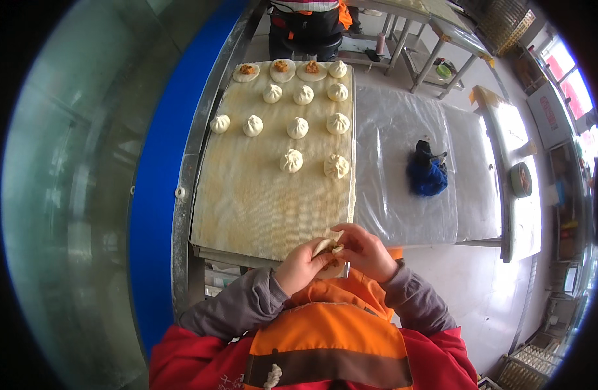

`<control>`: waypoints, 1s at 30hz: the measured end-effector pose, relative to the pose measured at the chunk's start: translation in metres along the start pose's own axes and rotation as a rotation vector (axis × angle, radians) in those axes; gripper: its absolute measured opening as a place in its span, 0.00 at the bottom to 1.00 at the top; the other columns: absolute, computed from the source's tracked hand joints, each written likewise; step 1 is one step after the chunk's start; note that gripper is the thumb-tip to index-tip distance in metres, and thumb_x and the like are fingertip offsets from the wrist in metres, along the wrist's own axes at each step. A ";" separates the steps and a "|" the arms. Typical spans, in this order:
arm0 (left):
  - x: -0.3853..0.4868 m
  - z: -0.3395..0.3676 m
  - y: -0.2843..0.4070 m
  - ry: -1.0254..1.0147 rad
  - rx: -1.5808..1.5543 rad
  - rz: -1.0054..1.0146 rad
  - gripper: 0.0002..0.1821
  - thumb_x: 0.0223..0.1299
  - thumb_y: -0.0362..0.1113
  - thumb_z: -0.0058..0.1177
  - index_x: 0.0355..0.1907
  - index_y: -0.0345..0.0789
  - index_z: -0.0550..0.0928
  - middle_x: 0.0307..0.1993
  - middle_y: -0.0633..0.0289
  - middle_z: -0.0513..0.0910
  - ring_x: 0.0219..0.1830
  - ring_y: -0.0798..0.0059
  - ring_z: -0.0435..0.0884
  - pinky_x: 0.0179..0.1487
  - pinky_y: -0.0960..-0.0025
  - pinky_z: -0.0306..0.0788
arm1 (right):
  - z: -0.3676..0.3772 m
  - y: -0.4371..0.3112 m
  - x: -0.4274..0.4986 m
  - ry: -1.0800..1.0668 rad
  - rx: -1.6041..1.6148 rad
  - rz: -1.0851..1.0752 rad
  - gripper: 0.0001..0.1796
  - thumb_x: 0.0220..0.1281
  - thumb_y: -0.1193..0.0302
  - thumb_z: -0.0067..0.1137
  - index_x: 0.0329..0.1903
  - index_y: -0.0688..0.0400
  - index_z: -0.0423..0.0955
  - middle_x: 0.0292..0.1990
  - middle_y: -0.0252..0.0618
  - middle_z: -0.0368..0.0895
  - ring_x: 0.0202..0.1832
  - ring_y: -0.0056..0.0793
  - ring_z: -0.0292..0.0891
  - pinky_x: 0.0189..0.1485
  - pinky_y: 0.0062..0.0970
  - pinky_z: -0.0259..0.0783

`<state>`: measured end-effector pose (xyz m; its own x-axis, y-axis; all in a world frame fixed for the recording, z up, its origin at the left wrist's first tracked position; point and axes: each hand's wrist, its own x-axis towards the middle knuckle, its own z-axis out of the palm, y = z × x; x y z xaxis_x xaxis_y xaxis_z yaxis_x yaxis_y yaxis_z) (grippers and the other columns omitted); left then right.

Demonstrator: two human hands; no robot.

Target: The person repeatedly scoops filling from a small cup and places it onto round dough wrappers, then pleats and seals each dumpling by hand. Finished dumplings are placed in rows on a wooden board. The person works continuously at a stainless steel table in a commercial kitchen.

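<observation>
Between my two hands is a partly folded dough wrapper (332, 270) with orange-brown filling showing inside. My left hand (303, 263) cups its left side, thumb against the filling. With thumb and fingertips, my right hand (366, 252) pinches the edge of the dough at the upper right. Both hands are just off the near edge of a cloth-covered board (260, 209). Several pleated buns (291, 161) sit on the cloth in loose rows. Flat dough rounds topped with filling (281, 68) lie along its far end.
Right of the board, clear plastic sheeting (386, 209) covers a metal table, with a dark blue cloth-like bundle (428, 170) on it. A blue belt-like strip (157, 195) runs along the left. Across the board, a person (306, 29) is partly visible. A round container (521, 179) rests on a side bench.
</observation>
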<state>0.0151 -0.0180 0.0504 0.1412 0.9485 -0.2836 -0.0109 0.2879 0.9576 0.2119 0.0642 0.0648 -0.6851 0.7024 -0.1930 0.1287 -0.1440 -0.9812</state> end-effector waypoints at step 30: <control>-0.003 -0.009 0.010 -0.117 -0.558 -0.293 0.20 0.80 0.35 0.44 0.70 0.37 0.69 0.50 0.64 0.78 0.49 0.79 0.79 0.51 0.71 0.79 | -0.010 -0.009 0.009 0.003 -0.532 -0.347 0.11 0.56 0.80 0.64 0.43 0.61 0.77 0.34 0.42 0.77 0.36 0.41 0.78 0.40 0.34 0.75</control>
<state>0.0057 -0.0163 0.0605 0.3232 0.8081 -0.4924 -0.4644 0.5888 0.6615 0.2117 0.0783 0.0716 -0.7488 0.6484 0.1374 0.2393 0.4578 -0.8563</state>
